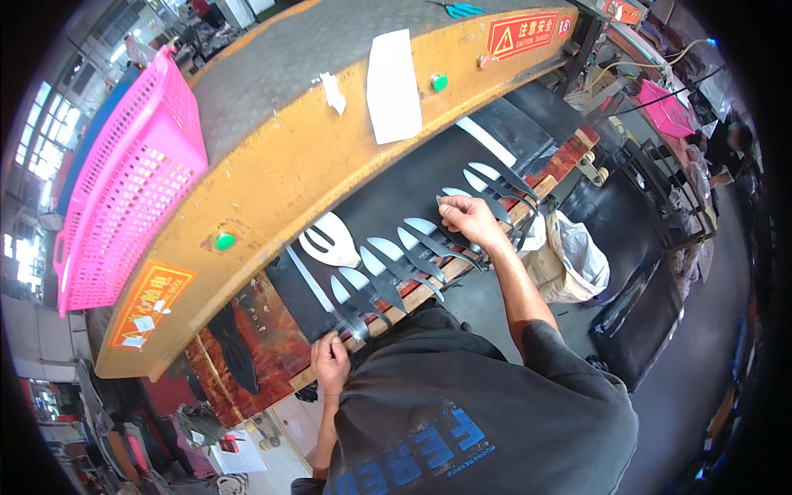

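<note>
A row of flat, curved pieces with white rounded ends and black strips lies along the near edge of a black sheet. My right hand is over the right half of this row, its fingers pinched together beside a white end. Whatever they grip is hidden. My left hand is closed at the table's near edge, by the lower end of a long white strip; I cannot make out what is in it. Between the row and the machine beam lies a slotted cream-white piece.
A thick yellow machine beam with green buttons arches across the far side. A pink basket rests at its left. To the right, a whitish sack stands near a dark sheet. Another person is at far right.
</note>
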{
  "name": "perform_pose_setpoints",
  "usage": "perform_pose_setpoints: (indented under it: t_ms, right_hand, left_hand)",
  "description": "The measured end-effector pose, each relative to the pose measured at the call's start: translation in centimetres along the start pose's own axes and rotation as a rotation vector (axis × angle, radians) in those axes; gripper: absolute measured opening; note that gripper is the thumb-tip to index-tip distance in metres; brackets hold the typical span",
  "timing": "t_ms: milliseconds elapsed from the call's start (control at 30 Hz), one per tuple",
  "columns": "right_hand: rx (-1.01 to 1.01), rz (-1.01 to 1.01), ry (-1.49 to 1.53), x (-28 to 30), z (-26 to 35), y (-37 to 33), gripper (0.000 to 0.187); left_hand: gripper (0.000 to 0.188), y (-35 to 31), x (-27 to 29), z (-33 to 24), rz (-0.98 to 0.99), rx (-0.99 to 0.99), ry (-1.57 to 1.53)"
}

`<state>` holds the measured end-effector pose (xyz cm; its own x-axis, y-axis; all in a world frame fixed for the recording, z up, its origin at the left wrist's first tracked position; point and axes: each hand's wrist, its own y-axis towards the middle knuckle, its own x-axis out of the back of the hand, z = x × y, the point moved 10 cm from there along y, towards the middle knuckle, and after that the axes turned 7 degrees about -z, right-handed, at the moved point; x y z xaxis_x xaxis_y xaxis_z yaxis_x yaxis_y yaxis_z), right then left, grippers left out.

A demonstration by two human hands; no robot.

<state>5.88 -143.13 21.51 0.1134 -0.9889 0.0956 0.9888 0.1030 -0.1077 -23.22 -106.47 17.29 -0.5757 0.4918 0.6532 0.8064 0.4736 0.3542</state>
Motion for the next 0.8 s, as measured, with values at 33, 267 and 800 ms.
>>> perform_pose_setpoints:
  t_ms: [33,267,800]
  right_hand:
    - [0.01,0.003,-0.006,-1.4,0.5,1.2,0.04]
    - [0.126,0.021,-0.026,-6.5,5.3,8.9,0.052]
    - [0.654,0.02,-0.697,-7.9,5.1,10.8,0.027]
  left_hand:
    - [0.017,2.2,-0.1,-1.0,-0.024,-0.137,0.067]
    - [0.016,14.9,-3.2,1.9,-0.174,-0.217,0.15]
    - [0.012,19.2,-3.1,2.4,-0.176,-0.118,0.257]
